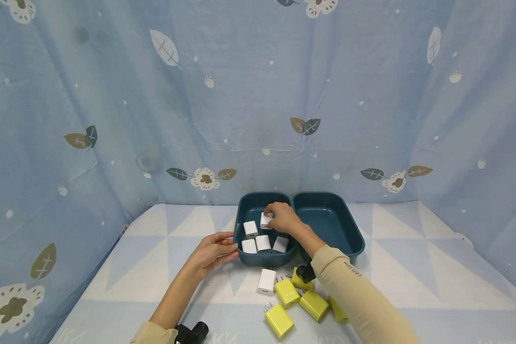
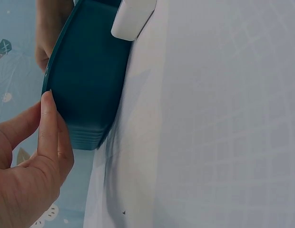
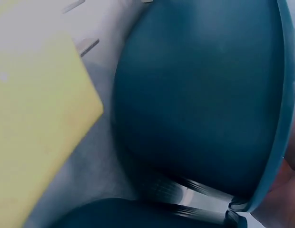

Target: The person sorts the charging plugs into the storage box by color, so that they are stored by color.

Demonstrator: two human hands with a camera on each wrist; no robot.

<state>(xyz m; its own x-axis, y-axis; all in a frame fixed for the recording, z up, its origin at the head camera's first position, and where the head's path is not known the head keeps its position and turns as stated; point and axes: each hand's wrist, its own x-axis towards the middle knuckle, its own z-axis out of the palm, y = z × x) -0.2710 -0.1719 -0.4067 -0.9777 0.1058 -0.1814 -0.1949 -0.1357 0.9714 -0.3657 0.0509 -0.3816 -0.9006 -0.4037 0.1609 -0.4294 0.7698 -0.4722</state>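
Note:
My right hand (image 1: pixel 284 219) pinches a white charger plug (image 1: pixel 265 220) inside the left dark teal bin (image 1: pixel 264 260), toward its back. Several more white charger plugs (image 1: pixel 263 243) lie in that bin's front part. At the bin's left side, my left hand (image 1: pixel 210 251) touches the wall with fairly straight fingers; in the left wrist view its fingertips (image 2: pixel 47 97) meet the rim. On the table in front of the bin sits another white charger plug (image 1: pixel 266 282), beside several yellow charger plugs (image 1: pixel 279 321), some partly covered by my right sleeve.
A second teal bin (image 1: pixel 327 217) stands right against the first, with no plugs seen in it. Both stand on a table with a white and pale blue cloth (image 1: pixel 155 272). A blue patterned curtain (image 1: pixel 249 105) hangs behind and at both sides.

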